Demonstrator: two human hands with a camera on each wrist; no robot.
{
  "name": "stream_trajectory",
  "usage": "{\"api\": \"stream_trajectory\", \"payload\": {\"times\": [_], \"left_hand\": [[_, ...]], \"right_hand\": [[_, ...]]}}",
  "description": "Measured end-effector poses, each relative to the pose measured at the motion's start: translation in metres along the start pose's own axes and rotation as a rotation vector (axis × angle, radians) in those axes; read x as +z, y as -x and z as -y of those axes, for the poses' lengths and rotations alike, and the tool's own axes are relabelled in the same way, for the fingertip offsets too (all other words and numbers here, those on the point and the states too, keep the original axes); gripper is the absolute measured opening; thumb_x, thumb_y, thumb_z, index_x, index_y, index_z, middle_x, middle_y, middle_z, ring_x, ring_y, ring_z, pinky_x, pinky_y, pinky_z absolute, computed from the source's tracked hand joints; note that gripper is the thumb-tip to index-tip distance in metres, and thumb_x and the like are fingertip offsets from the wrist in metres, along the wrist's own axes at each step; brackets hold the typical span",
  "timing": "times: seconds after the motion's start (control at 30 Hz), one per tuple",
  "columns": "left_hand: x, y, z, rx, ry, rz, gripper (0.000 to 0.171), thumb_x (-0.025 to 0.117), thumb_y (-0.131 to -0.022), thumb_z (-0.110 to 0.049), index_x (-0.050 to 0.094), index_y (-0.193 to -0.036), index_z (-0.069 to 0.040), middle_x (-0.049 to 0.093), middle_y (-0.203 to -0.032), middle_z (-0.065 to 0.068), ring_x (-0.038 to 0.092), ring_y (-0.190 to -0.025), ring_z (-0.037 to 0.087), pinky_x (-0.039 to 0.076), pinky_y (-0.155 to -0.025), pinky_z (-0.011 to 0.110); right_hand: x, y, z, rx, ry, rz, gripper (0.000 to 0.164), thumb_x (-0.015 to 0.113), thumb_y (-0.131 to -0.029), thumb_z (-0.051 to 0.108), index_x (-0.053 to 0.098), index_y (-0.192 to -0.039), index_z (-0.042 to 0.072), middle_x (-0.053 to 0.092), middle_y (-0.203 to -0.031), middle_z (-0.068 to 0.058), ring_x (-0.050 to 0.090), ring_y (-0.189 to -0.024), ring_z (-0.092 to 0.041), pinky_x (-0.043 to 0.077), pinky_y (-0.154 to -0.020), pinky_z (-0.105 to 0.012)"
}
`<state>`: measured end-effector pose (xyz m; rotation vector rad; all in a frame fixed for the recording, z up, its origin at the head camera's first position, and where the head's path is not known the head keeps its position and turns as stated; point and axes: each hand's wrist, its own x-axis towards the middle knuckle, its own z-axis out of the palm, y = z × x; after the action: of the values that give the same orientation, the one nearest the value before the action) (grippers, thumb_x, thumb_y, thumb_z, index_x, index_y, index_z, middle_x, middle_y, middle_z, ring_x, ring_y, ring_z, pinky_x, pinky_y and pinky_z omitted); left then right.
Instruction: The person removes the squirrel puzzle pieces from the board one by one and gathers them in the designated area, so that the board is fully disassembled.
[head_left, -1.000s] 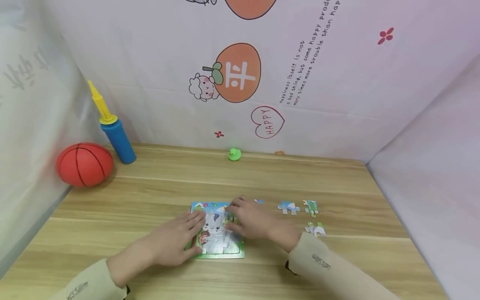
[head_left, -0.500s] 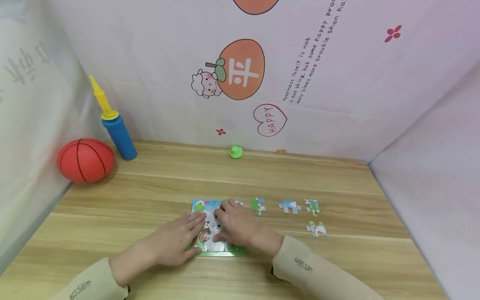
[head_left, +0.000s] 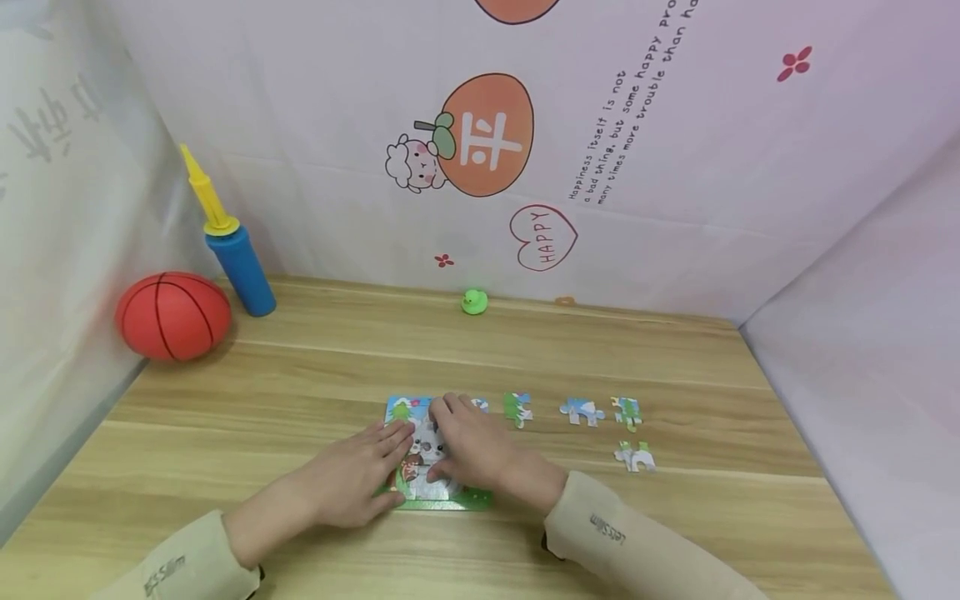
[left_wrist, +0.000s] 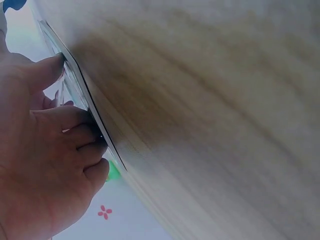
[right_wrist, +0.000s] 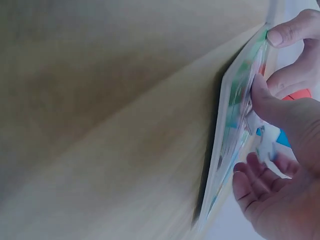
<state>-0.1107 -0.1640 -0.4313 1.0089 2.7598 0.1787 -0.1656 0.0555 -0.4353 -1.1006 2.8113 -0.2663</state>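
A small jigsaw puzzle board [head_left: 450, 505] with a green and blue border and a grey cartoon animal lies on the wooden table. My left hand [head_left: 352, 479] rests along its left side, fingers extended onto the picture and thumb near the bottom corner. Over the right half, my right hand [head_left: 476, 446] curls with its thumb low on the board. The right wrist view shows a whitish puzzle piece [right_wrist: 267, 144] tilted up between that thumb and the fingers. Part of the picture is hidden under the right hand.
Loose puzzle pieces lie right of the board: a green one [head_left: 517, 409], a blue one [head_left: 581, 411], a green-yellow one [head_left: 627, 412] and a whitish one [head_left: 635, 457]. Farther back are a green toy duck [head_left: 474, 302], a blue pump [head_left: 242, 271] and a red ball [head_left: 173, 317].
My right hand has moved left across the board, uncovering the green piece beside it, then stayed nearly in place. The left hand has kept its position on the board.
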Motion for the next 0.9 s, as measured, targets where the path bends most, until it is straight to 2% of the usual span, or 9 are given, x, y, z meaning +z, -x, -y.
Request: {"api": "stream_trajectory", "payload": {"times": [0.13, 0.27, 0.37, 0.5, 0.6, 0.67, 0.77, 0.9], "left_hand": [[0.000, 0.000, 0.000, 0.000, -0.002, 0.005, 0.072, 0.063, -0.101, -0.043, 0.047, -0.153, 0.004, 0.043, -0.164, 0.021, 0.041, -0.155, 0.036, 0.036, -0.128, 0.054], [0.001, 0.000, 0.000, -0.004, 0.000, 0.007, 0.072, 0.063, -0.101, -0.043, 0.047, -0.153, 0.004, 0.042, -0.164, 0.021, 0.040, -0.155, 0.036, 0.035, -0.128, 0.055], [0.001, -0.001, -0.001, -0.010, 0.001, 0.008, 0.072, 0.063, -0.101, -0.044, 0.047, -0.152, 0.004, 0.041, -0.165, 0.021, 0.040, -0.156, 0.036, 0.034, -0.129, 0.055], [0.002, -0.001, -0.001, -0.019, 0.013, 0.012, 0.072, 0.063, -0.101, -0.044, 0.046, -0.153, 0.004, 0.040, -0.165, 0.021, 0.038, -0.156, 0.036, 0.033, -0.130, 0.054], [0.002, 0.000, 0.000, -0.021, 0.021, 0.013, 0.072, 0.063, -0.101, -0.043, 0.046, -0.153, 0.004, 0.039, -0.166, 0.021, 0.038, -0.156, 0.036, 0.032, -0.130, 0.055], [0.002, 0.000, 0.000, -0.026, 0.026, 0.011, 0.072, 0.063, -0.101, -0.043, 0.045, -0.153, 0.004, 0.039, -0.166, 0.021, 0.038, -0.157, 0.036, 0.032, -0.130, 0.055], [0.002, 0.000, 0.001, -0.031, 0.025, 0.012, 0.073, 0.063, -0.101, -0.043, 0.045, -0.154, 0.003, 0.039, -0.166, 0.021, 0.037, -0.157, 0.036, 0.033, -0.130, 0.055], [0.003, -0.002, 0.001, -0.037, 0.026, 0.019, 0.073, 0.062, -0.102, -0.044, 0.044, -0.155, 0.002, 0.038, -0.167, 0.019, 0.036, -0.158, 0.035, 0.032, -0.131, 0.053]], "right_hand": [[0.000, 0.004, 0.001, -0.035, -0.100, -0.028, 0.052, 0.086, -0.086, 0.032, 0.053, -0.119, 0.010, 0.066, -0.102, -0.001, 0.058, -0.086, -0.009, 0.051, -0.068, -0.018], [-0.002, 0.009, 0.002, -0.066, -0.193, -0.043, 0.035, 0.078, -0.094, 0.019, 0.053, -0.116, 0.010, 0.070, -0.093, -0.002, 0.058, -0.076, -0.006, 0.046, -0.062, -0.014], [-0.004, 0.014, 0.001, -0.094, -0.225, -0.090, 0.025, 0.072, -0.098, 0.014, 0.054, -0.115, 0.009, 0.073, -0.095, -0.005, 0.067, -0.081, -0.009, 0.052, -0.065, -0.015], [-0.007, 0.027, -0.006, -0.099, -0.298, -0.185, 0.019, 0.067, -0.100, 0.009, 0.055, -0.114, 0.005, 0.074, -0.099, -0.009, 0.076, -0.095, -0.020, 0.063, -0.078, -0.020], [-0.012, 0.040, -0.024, -0.114, -0.347, -0.254, 0.017, 0.068, -0.097, 0.001, 0.057, -0.111, 0.001, 0.073, -0.099, -0.013, 0.077, -0.098, -0.026, 0.065, -0.083, -0.023], [-0.017, 0.050, -0.040, -0.122, -0.339, -0.276, 0.016, 0.069, -0.095, -0.002, 0.058, -0.107, 0.001, 0.074, -0.098, -0.014, 0.078, -0.098, -0.028, 0.066, -0.084, -0.024], [-0.026, 0.066, -0.066, -0.069, -0.311, -0.260, 0.016, 0.071, -0.093, -0.003, 0.061, -0.102, 0.004, 0.075, -0.096, -0.011, 0.078, -0.094, -0.027, 0.066, -0.080, -0.023], [-0.036, 0.090, -0.096, 0.086, -0.282, -0.213, 0.019, 0.075, -0.092, 0.001, 0.065, -0.108, 0.005, 0.074, -0.096, -0.006, 0.073, -0.084, -0.015, 0.061, -0.070, -0.018]]}}
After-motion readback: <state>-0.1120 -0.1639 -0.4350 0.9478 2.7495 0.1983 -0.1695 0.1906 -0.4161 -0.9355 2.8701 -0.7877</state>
